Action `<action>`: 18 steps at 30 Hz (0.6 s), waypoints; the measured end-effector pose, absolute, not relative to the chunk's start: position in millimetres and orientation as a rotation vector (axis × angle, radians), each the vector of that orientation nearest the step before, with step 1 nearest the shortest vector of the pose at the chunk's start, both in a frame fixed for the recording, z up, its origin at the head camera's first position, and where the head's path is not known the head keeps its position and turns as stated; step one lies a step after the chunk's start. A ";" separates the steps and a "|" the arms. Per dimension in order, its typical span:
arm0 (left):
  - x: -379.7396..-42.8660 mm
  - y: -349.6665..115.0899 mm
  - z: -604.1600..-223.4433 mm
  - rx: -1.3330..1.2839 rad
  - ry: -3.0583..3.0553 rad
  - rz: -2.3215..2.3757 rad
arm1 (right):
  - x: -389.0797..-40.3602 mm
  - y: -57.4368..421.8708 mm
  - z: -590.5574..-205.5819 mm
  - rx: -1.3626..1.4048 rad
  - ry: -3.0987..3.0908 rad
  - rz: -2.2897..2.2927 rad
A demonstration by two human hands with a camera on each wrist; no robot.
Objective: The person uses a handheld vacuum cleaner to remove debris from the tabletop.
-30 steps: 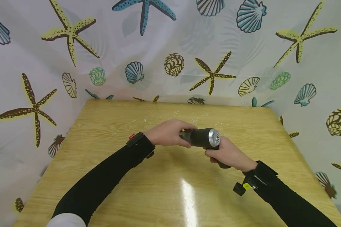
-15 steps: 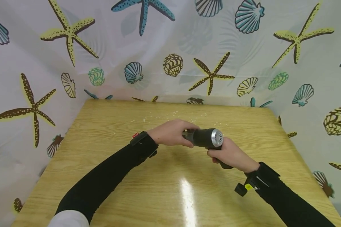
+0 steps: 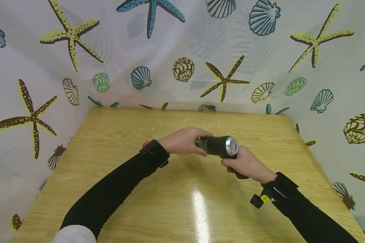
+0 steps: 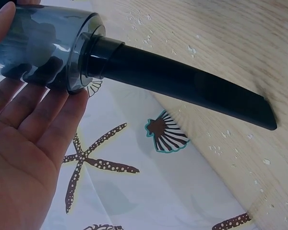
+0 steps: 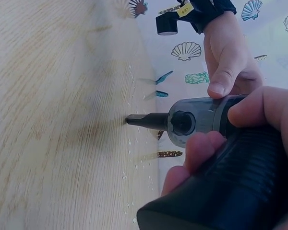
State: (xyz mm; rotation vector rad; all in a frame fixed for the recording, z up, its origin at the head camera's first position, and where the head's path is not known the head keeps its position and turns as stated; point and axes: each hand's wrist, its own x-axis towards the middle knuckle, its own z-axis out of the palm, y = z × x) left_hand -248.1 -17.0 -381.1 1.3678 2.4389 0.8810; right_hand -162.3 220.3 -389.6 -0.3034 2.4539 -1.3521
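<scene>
A black handheld vacuum cleaner [image 3: 218,145] with a silver vented end is held by both hands over the table. My left hand [image 3: 184,141] grips its clear dust cup [image 4: 36,40], thumb on one side and fingers on the other. The right hand [image 3: 249,163] is wrapped around the dark handle [image 5: 206,191]. From the cup, a long flat crevice nozzle [image 4: 182,81] slants down, its tip right at the wood surface in both wrist views. Small white crumbs [image 4: 192,50] lie scattered around the tip; in the head view the left hand hides the nozzle.
The light wooden table [image 3: 152,202] reaches back to a white curtain [image 3: 115,40] printed with starfish and shells, which also runs along both sides. More crumbs [image 3: 187,120] lie near the table's far edge. Both wrists wear black straps with small devices.
Both hands and the vacuum cleaner have shifted slightly to the right over the table. The grips on the cup and handle look the same.
</scene>
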 end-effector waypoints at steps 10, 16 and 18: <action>-249.9 -21.9 -384.0 1.374 2.461 0.882 | -169.3 214.5 -390.9 -0.314 2.430 -1.364; -241.1 -15.8 -391.2 1.406 2.565 0.831 | -169.2 215.0 -392.2 -0.322 2.436 -1.377; -235.2 -11.5 -393.9 1.397 2.633 0.785 | -169.0 216.4 -393.6 -0.330 2.435 -1.380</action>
